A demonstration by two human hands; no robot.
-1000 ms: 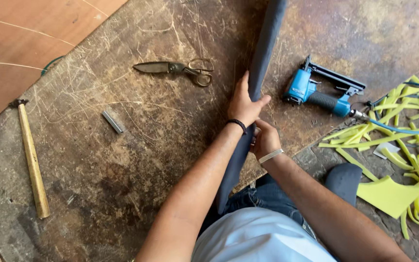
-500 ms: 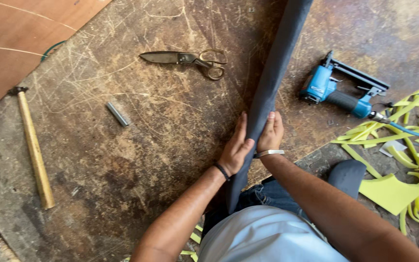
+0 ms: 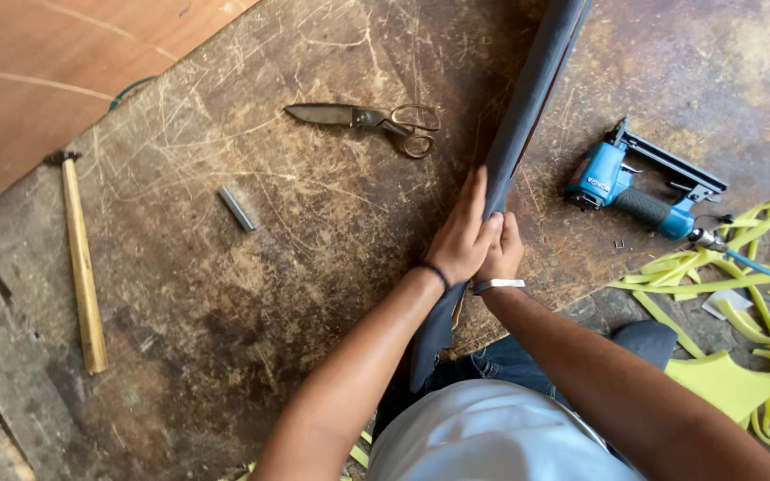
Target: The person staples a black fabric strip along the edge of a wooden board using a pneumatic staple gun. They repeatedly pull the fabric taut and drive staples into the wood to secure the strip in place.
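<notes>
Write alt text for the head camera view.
Both hands, left hand and right hand, press a long dark grey fabric-covered strip against a scratched wooden workbench. Metal scissors, a wooden-handled hammer and a blue pneumatic stapler lie around it.

No packages, signs or screens in view. One small light-coloured maker's label [image 3: 601,182] noted on the side of the blue pneumatic staple gun [image 3: 639,183], lying on the worn wooden worktop [image 3: 225,294] to the right of the hands; print too small to make out.
</notes>
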